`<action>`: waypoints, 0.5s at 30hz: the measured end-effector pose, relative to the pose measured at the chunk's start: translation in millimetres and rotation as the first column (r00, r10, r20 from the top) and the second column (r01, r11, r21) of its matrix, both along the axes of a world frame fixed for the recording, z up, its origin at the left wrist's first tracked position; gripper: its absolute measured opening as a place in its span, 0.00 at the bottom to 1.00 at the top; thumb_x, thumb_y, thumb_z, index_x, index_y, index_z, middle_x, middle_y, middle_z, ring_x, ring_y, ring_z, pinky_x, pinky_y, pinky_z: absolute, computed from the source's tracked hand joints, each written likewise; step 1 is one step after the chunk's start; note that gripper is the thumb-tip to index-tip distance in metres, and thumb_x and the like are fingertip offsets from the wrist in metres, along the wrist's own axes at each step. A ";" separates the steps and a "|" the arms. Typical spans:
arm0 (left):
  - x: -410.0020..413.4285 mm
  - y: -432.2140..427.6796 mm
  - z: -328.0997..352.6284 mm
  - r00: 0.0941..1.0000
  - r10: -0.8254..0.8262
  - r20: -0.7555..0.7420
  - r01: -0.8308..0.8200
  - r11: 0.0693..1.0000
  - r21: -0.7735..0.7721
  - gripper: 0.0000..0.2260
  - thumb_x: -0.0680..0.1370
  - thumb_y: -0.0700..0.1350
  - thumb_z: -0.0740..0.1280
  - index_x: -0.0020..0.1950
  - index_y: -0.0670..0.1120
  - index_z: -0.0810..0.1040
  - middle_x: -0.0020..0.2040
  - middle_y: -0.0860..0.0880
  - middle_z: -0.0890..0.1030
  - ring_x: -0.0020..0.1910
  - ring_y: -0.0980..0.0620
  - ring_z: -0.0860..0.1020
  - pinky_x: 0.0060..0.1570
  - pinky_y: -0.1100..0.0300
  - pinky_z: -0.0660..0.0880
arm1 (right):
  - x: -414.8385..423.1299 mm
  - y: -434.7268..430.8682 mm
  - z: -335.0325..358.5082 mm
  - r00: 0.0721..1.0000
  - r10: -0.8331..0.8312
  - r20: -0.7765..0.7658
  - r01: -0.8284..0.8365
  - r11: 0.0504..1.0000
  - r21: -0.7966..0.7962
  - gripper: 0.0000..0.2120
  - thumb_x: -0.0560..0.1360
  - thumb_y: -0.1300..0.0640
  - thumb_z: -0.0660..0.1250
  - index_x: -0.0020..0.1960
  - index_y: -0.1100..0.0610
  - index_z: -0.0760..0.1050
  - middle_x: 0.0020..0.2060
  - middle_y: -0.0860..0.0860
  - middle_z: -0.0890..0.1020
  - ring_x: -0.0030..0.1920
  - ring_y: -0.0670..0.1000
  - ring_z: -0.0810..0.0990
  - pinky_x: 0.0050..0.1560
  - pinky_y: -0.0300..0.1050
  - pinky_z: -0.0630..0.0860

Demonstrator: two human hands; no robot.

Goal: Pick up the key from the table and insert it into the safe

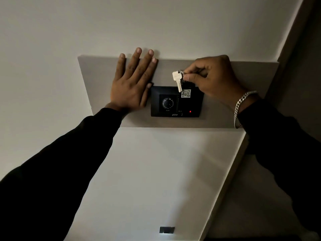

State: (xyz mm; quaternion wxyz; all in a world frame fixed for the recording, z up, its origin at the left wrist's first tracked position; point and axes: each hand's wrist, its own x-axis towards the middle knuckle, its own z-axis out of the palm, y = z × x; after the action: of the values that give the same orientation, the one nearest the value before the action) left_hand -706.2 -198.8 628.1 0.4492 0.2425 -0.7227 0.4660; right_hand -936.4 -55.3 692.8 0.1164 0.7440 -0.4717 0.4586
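Note:
A silver key (177, 79) hangs blade-down from a ring pinched in my right hand (212, 75). Its tip reaches the top edge of a black wall unit (176, 101) with a round grille, a lit red dot and a white tag reading "402" (185, 93). A tab joined to the tag sits in the unit's top slot, below the key. My left hand (132, 82) lies flat with fingers spread on the grey panel (97, 75), just left of the black unit, its thumb touching the unit's upper left corner.
The grey panel is mounted on a white wall. Below it a white tabletop (156, 171) stretches toward me, with a small grey rectangular piece (166, 229) near its front edge. A dark gap runs along the right side. A chain bracelet (240, 106) circles my right wrist.

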 end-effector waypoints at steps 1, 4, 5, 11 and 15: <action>0.0 0.6 0.1 1.000 0.002 0.000 -0.002 1.000 0.004 0.26 0.83 0.51 0.52 0.81 0.45 0.58 0.81 0.44 0.63 0.82 0.42 0.56 0.79 0.38 0.53 | -0.3 -0.1 0.1 1.000 0.003 -0.007 -0.003 1.000 -0.005 0.07 0.71 0.57 0.74 0.45 0.61 0.84 0.38 0.54 0.87 0.35 0.45 0.82 0.40 0.35 0.77; 1.2 1.8 -0.4 1.000 0.027 0.002 -0.027 0.999 0.019 0.27 0.83 0.51 0.51 0.82 0.45 0.58 0.81 0.44 0.62 0.82 0.43 0.54 0.79 0.39 0.52 | -1.2 -0.4 -0.1 1.000 0.017 -0.006 -0.017 1.000 -0.005 0.07 0.71 0.57 0.74 0.45 0.60 0.84 0.38 0.54 0.87 0.35 0.48 0.84 0.39 0.36 0.77; 1.2 3.0 -0.6 1.000 0.030 0.003 -0.030 0.999 0.027 0.27 0.83 0.51 0.51 0.82 0.46 0.58 0.81 0.44 0.62 0.82 0.43 0.54 0.80 0.39 0.51 | -1.1 -0.4 -0.3 1.000 0.020 -0.013 -0.021 1.000 -0.016 0.07 0.71 0.57 0.74 0.45 0.60 0.84 0.37 0.53 0.87 0.33 0.48 0.83 0.39 0.34 0.76; 4.0 8.6 1.1 0.999 0.021 0.033 -0.024 0.993 0.113 0.27 0.83 0.50 0.52 0.82 0.45 0.56 0.82 0.44 0.60 0.82 0.42 0.53 0.79 0.37 0.52 | -2.1 2.4 -3.9 0.994 0.012 -0.108 -0.019 0.998 -0.064 0.06 0.71 0.54 0.74 0.44 0.57 0.84 0.36 0.52 0.86 0.34 0.49 0.83 0.39 0.39 0.79; 11.9 17.3 6.6 0.998 0.028 0.064 -0.039 0.984 0.176 0.27 0.83 0.51 0.52 0.82 0.44 0.55 0.82 0.43 0.59 0.82 0.41 0.53 0.80 0.37 0.52 | -1.1 3.0 -10.3 0.992 0.000 -0.123 -0.013 0.994 -0.111 0.10 0.70 0.52 0.74 0.48 0.57 0.83 0.44 0.53 0.87 0.42 0.50 0.84 0.48 0.46 0.82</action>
State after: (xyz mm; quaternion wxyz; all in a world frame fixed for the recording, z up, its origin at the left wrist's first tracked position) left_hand -694.3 -181.6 634.7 0.3955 0.2790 -0.7706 0.4145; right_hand -937.5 -52.4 682.6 0.1851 0.7646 -0.4349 0.4381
